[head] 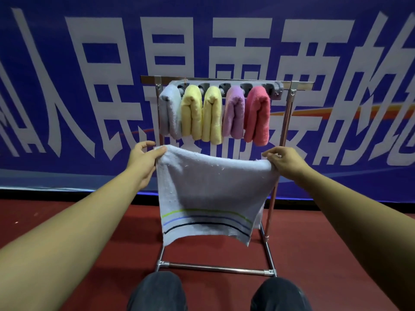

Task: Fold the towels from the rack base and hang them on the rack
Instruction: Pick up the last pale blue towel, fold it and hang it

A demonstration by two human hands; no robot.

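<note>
Your left hand (143, 158) and right hand (281, 161) pinch the towel's (208, 191) top corners, stretched left to right, maybe just near the rack (226, 83).

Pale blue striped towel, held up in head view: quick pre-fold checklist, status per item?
1. Left hand pinches top corner of the pale blue striped terry towel: ok.
2. Right hand pinches the other top corner: ok.
3. Towel spread flat: not ok, top edge sags, lower right corner curls.
4. Towel clear of red floor: ok.
5. Free slot on grey plastic holder bar of the steel rack: cannot tell; five folded towels already hang there.
</note>
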